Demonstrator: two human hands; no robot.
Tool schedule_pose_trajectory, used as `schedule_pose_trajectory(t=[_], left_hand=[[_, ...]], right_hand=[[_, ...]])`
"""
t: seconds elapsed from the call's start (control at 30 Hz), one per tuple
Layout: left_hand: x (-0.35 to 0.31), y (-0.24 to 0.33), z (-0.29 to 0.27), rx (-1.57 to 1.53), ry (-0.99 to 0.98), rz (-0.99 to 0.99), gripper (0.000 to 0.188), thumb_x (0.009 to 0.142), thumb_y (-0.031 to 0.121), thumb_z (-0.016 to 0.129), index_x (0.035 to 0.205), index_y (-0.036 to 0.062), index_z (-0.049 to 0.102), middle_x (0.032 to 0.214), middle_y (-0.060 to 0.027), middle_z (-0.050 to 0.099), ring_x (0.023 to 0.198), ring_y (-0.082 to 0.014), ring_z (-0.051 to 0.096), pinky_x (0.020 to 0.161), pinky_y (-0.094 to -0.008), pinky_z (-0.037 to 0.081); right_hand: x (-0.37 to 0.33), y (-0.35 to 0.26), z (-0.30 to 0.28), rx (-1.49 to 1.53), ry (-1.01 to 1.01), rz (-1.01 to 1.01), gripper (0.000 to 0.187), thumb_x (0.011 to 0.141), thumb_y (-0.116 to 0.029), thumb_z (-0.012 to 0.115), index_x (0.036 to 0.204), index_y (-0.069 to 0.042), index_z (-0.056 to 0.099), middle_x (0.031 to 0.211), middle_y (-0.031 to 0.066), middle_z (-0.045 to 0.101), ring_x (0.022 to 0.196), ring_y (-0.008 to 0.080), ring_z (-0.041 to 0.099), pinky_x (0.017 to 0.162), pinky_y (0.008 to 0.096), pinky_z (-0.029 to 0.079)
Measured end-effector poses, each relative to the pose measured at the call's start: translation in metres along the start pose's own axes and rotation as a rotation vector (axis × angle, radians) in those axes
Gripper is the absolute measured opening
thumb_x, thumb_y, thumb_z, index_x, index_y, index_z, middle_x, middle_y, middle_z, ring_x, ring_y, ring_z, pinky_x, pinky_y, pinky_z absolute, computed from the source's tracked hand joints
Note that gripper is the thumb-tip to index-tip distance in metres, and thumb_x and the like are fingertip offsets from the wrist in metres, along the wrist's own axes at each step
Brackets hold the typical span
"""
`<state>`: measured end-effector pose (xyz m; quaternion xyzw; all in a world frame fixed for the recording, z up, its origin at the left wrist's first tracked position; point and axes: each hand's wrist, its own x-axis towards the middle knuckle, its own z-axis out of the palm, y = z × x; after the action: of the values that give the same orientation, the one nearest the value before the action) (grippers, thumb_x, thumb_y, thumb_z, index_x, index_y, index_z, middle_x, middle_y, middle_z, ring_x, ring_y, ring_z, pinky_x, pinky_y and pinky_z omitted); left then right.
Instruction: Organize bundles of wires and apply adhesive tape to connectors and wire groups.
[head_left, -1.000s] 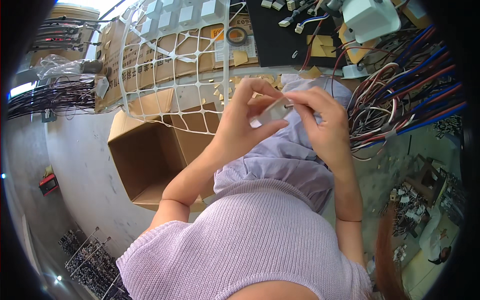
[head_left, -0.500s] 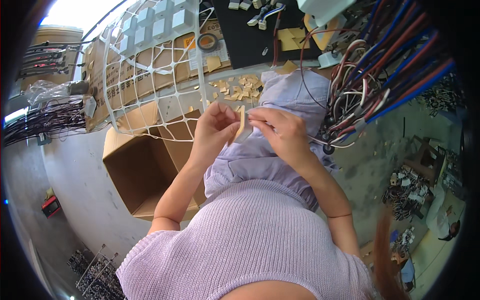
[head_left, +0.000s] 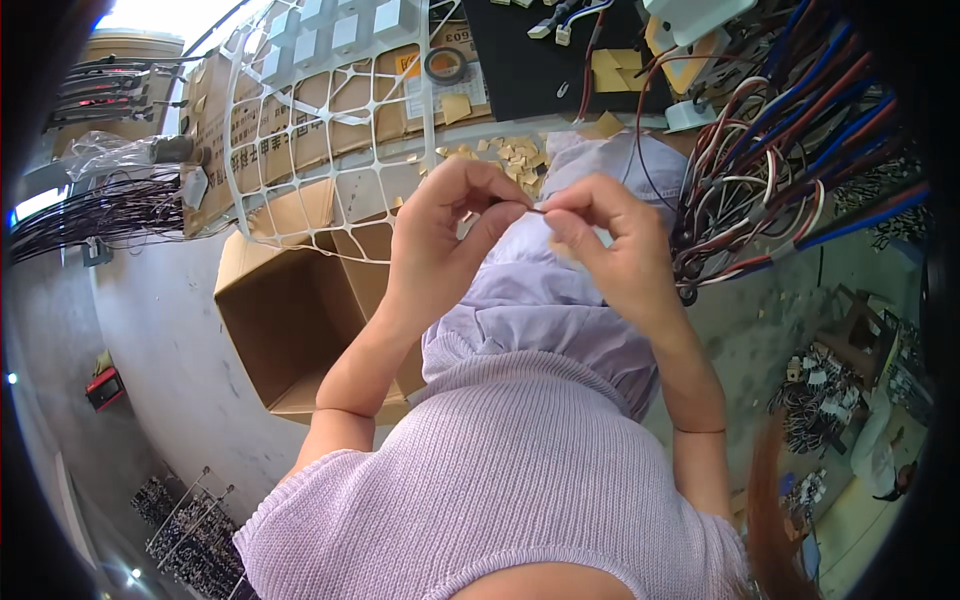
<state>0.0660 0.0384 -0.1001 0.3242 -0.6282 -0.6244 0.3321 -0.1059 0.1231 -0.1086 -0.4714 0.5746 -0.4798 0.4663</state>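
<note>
My left hand point(head_left: 440, 225) and my right hand point(head_left: 620, 240) meet above my lap, fingertips a small gap apart. Both are closed in a pinch on a thin dark strand point(head_left: 537, 210) that spans the gap; whether it is wire or something else is too small to tell. Below my right fingers shows a blurred yellowish patch, which I cannot make out. Lilac cloth point(head_left: 540, 285) covers my lap beneath the hands. Beyond them, small yellow pieces point(head_left: 515, 155) lie scattered on the table edge.
A white net frame point(head_left: 326, 115) bearing several pale grey blocks point(head_left: 345, 33) leans over cardboard at left. Below stands an open cardboard box point(head_left: 290, 330). A tape roll point(head_left: 445, 66) and black mat point(head_left: 515, 70) lie ahead. Bundled red, blue and white cables point(head_left: 770, 150) hang at right.
The pale block with a yellow face, held between my hands before, no longer shows there. Both hands now pinch a thin dark strand, and the right has shifted rightward in the picture.
</note>
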Motion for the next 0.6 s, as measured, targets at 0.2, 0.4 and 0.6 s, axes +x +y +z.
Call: schedule_pose_trajectory(t=[0.2,0.4,0.6], left_hand=[[-0.001,0.002,0.002,-0.101,-0.014,-0.148,0.012,0.086,0.001,0.066,0.097,-0.0028,0.061,0.086,-0.003,0.064,0.074,-0.0074,0.06,0.068,-0.0195,0.05],[0.001,0.001,0.002,-0.116,-0.012,-0.168,0.013,0.088,0.003,0.064,0.099,-0.0025,0.068,0.083,-0.0032,0.063,0.072,-0.0078,0.059,0.066,-0.0204,0.05],[0.003,0.0,0.001,-0.084,-0.041,-0.154,0.013,0.088,0.002,0.064,0.099,-0.0029,0.069,0.082,-0.0041,0.062,0.073,-0.0082,0.059,0.066,-0.02,0.049]], right_hand=[[0.0,-0.006,0.001,0.072,0.14,0.046,0.01,0.089,-0.008,0.063,0.09,0.0,0.058,0.077,0.0002,0.06,0.07,0.0042,0.054,0.062,0.0192,0.046],[0.003,-0.004,-0.004,0.217,0.088,0.114,0.012,0.089,-0.011,0.065,0.09,-0.001,0.058,0.075,-0.0029,0.057,0.065,0.001,0.049,0.057,0.0176,0.041],[0.003,-0.002,-0.006,0.193,0.085,0.106,0.012,0.088,-0.012,0.065,0.087,-0.001,0.06,0.073,-0.0049,0.055,0.062,0.0,0.047,0.054,0.0172,0.039]])
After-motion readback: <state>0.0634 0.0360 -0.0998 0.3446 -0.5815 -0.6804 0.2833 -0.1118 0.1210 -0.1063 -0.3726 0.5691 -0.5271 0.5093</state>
